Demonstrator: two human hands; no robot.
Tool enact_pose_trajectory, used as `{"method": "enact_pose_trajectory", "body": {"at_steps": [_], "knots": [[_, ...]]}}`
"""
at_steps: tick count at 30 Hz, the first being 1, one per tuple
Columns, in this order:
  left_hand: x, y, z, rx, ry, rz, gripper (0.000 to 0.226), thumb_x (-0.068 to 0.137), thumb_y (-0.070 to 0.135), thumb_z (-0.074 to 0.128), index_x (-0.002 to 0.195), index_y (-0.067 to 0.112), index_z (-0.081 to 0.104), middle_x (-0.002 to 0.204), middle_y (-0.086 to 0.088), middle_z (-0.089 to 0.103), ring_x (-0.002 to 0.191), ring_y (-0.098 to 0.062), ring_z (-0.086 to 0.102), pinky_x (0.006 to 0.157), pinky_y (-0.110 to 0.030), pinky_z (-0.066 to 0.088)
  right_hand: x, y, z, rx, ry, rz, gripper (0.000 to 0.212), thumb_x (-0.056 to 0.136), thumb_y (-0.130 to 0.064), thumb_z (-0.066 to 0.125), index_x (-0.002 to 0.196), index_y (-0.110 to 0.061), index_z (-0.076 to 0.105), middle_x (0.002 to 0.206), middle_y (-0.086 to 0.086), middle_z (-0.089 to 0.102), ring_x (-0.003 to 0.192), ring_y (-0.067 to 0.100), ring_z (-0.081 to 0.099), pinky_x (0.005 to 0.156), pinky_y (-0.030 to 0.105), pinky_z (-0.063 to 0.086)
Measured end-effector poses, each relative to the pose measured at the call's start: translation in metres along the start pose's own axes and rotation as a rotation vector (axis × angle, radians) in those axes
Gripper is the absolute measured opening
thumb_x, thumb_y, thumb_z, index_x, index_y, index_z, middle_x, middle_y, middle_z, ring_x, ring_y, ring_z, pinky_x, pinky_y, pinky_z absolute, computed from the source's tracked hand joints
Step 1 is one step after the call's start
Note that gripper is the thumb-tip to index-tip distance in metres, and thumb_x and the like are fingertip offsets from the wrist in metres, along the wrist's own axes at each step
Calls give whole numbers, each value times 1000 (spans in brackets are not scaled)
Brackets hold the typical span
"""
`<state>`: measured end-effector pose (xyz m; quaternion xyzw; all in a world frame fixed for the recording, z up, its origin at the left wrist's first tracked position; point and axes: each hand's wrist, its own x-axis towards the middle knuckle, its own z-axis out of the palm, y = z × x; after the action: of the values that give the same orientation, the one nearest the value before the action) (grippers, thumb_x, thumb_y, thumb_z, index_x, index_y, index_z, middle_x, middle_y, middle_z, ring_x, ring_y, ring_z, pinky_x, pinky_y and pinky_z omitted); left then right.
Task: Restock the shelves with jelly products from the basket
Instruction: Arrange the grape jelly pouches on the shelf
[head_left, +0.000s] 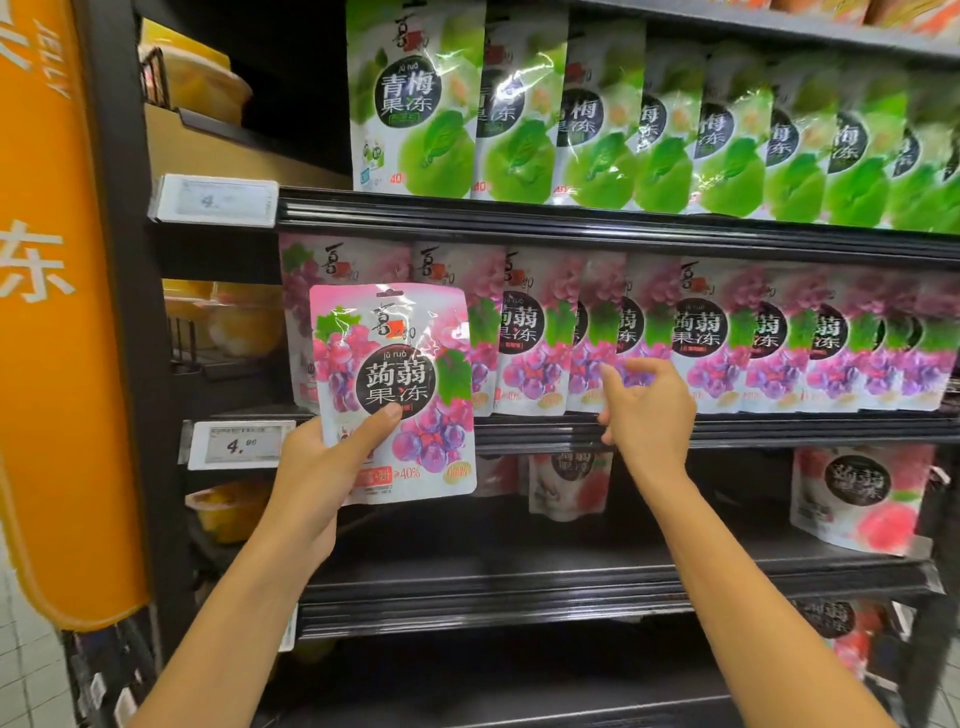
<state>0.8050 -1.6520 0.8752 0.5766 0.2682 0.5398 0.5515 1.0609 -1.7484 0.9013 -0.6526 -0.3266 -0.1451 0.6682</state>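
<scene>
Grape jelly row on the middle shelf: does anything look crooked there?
Yes. One grape pouch by the right hand is turned at an angle and leans, while its neighbours face forward. Nothing looks torn or spilled.

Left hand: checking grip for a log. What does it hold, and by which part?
The left hand grips a grape jelly pouch by its lower left corner, thumb in front.

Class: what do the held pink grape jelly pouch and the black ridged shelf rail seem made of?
The pink grape jelly pouch, gripped by the left hand: probably thin glossy plastic film; glare streaks and creases show. The black ridged shelf rail: plastic or painted metal, semi-gloss, with long highlight lines; cannot tell which.
</scene>
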Motion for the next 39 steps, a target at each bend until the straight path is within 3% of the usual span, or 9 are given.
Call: {"method": "enact_pose_trajectory", "body": {"at_steps": [9,16,19,23,26,29,33,35,39], "knots": [[-5,-1,3,7,6,11,47,81,32,74,124,18,61,109,-5,74,102,-25,70,90,-48,56,17,5,-10,-89,-55,34,22,91,-20,60,69,-23,63,45,0,63,34,12,57,50,34,57],[-15,5,-27,41,26,63,60,63,44,74,118,20,65,102,-1,77,96,-22,73,83,-43,58,16,13,-13,-82,60,22,22,93,-24,60,109,-9,62,56,3,65,52,20,64,55,26,44],[-16,11,-47,66,105,97,62,66,46,73,123,23,61,108,-2,75,100,-24,71,86,-48,57,-8,-11,-1,6,115,-209,21,93,-21,63,109,-13,53,52,-6,58,55,15,59,63,23,38],[-9,27,-71,95,183,203,58,69,47,74,121,25,62,106,2,75,96,-21,73,69,-38,60,-53,-68,37,129,-316,-354,4,92,-24,65,91,-21,63,46,3,58,42,10,52,56,16,43],[4,41,-78,137,169,222,48,76,40,76,119,24,63,105,3,76,94,-19,73,71,-38,61,-80,-108,70,332,-702,-168,32,88,-47,66,94,-16,70,50,3,58,43,11,48,48,24,42],[12,47,-81,212,64,149,39,83,39,71,114,17,67,89,5,77,82,-14,75,65,-28,59,-94,-129,94,213,-703,-253,50,83,-61,64,84,-11,62,63,5,49,52,7,41,53,21,36],[8,44,-85,226,-34,65,46,79,48,69,110,15,68,92,1,78,83,-16,75,62,-24,55,-97,-129,103,276,-703,-201,40,86,-44,70,72,-12,49,53,-11,54,47,2,50,47,16,40],[9,45,-87,243,-21,88,44,78,46,71,110,16,68,96,-2,77,85,-18,75,66,-28,58,-101,-130,105,335,-726,-168,26,86,-33,73,85,-11,60,72,-7,71,63,9,68,61,32,59],[18,61,-78,258,110,197,49,81,41,74,121,16,60,105,0,73,89,-14,74,79,-36,61,-95,-144,116,382,-590,-144,22,85,-24,76,97,-9,66,81,12,74,73,33,71,69,55,57]]}}
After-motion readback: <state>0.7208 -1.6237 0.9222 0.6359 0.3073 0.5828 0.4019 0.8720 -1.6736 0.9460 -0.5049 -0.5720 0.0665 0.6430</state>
